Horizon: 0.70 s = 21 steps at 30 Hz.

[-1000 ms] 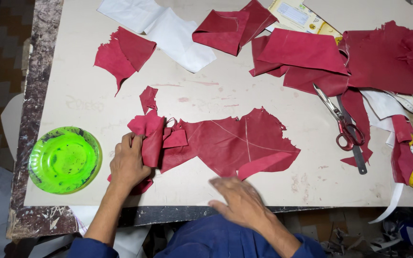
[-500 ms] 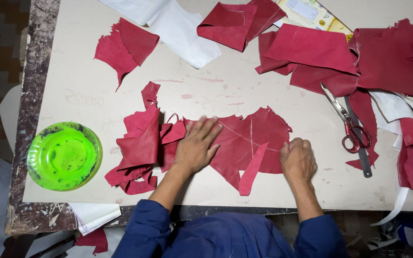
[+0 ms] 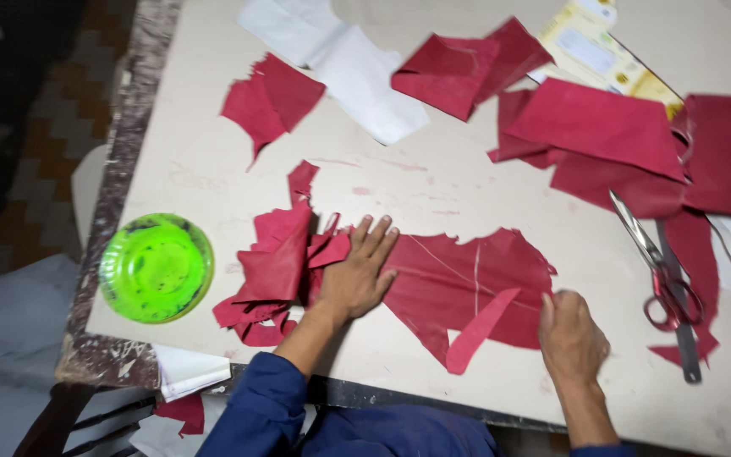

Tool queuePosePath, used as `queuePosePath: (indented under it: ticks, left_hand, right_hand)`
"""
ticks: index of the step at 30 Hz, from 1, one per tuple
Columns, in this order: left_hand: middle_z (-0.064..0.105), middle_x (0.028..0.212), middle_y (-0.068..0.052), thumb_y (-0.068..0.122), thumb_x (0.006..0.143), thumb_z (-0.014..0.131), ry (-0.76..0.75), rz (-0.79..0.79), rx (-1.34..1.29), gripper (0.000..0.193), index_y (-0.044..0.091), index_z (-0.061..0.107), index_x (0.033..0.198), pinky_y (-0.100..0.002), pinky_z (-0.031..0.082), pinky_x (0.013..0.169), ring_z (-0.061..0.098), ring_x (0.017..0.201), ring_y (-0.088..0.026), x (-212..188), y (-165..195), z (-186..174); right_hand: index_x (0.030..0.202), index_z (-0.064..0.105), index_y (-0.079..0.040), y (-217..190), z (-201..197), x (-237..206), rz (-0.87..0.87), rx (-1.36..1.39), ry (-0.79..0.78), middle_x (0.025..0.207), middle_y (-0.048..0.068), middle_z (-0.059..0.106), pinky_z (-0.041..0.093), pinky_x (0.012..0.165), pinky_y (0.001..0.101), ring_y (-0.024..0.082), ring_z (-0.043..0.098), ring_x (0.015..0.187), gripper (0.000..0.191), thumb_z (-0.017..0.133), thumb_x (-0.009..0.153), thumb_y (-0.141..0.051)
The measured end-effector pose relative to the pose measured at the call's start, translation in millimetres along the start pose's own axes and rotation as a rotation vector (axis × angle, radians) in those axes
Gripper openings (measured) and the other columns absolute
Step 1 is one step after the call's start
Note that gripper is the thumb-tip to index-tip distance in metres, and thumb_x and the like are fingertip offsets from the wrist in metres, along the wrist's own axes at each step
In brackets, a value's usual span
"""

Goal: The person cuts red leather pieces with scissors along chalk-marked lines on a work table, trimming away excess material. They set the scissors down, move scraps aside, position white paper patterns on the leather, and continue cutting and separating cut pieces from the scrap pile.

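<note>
A large dark red leather piece [image 3: 467, 279] lies flat on the pale table [image 3: 433, 182] near its front edge. My left hand [image 3: 357, 271] presses flat on its left end, fingers spread, beside a crumpled pile of red scraps [image 3: 272, 271]. At the piece's right edge, by a narrow folded-over red strip [image 3: 480, 330], sits my right hand [image 3: 570, 334] with its fingers curled; whether it pinches the leather is unclear.
A round green plastic lid [image 3: 156, 267] sits at the front left corner. Red-handled scissors [image 3: 657, 267] lie on a metal ruler [image 3: 678, 305] at the right. More red leather pieces [image 3: 611, 135], white paper [image 3: 340, 51] and a printed card [image 3: 602, 59] cover the far side.
My left hand shifted from the scrap pile onto the large red piece. My right hand came up from the table edge to the piece's right side, which now lies spread flatter.
</note>
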<state>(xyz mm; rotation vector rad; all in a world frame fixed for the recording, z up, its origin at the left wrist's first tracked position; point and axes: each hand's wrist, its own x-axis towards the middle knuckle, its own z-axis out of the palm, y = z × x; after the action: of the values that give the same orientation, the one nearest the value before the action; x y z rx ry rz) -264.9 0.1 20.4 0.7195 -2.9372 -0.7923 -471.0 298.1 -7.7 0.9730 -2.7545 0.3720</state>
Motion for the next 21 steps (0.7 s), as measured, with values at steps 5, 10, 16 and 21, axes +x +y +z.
queuePosePath:
  ticks: [5, 10, 16, 21]
  left_hand:
    - [0.005, 0.168, -0.022, 0.074, 0.088, 0.049, -0.012, -0.051, 0.358, 0.109, -0.002, 0.016, 0.159, -0.054, 0.010, 0.122, -0.001, 0.155, -0.039, 2.2, 48.4, 24.2]
    - [0.014, 0.168, -0.023, 0.091, 0.081, 0.030, -0.007, 0.299, 0.427, 0.120, 0.000, 0.023, 0.159, -0.054, 0.009, 0.123, 0.007, 0.156, -0.040, 6.2, 153.0, 98.8]
    - [0.029, 0.172, -0.008, 0.087, 0.087, 0.035, 0.090, 0.418, 0.326, 0.105, 0.011, 0.037, 0.160, -0.047, 0.016, 0.133, 0.022, 0.163, -0.025, -3.5, 169.0, 131.3]
    - [0.028, 0.173, -0.005, 0.062, 0.099, 0.044, 0.315, -0.045, 0.341, 0.080, 0.014, 0.037, 0.162, -0.049, 0.019, 0.131, 0.025, 0.161, -0.025, -21.7, 105.2, 106.8]
  right_hand:
    - [0.114, 0.059, -0.004, -3.3, -2.5, -7.9, 0.331, 0.362, -0.094, 0.086, 0.004, 0.064, 0.050, 0.067, 0.0360, 0.019, 0.058, 0.065, 0.043, 0.080, 0.087, -0.031]
    - [0.123, 0.051, -0.001, 37.7, 29.4, -6.4, 0.257, 1.020, -0.017, 0.090, 0.003, 0.058, 0.045, 0.071, 0.0199, 0.006, 0.052, 0.079, 0.051, 0.081, 0.083, -0.004]
    - [0.131, 0.049, 0.000, 52.7, 39.1, -7.6, 0.270, 1.047, -0.030, 0.096, 0.005, 0.058, 0.050, 0.077, 0.0201, 0.010, 0.058, 0.087, 0.056, 0.079, 0.084, 0.004]
    - [0.119, 0.061, -0.001, -10.2, 6.6, -10.0, -0.416, 0.188, 0.169, 0.112, 0.020, 0.066, 0.055, 0.094, 0.0448, 0.037, 0.063, 0.105, 0.034, 0.074, 0.088, -0.001]
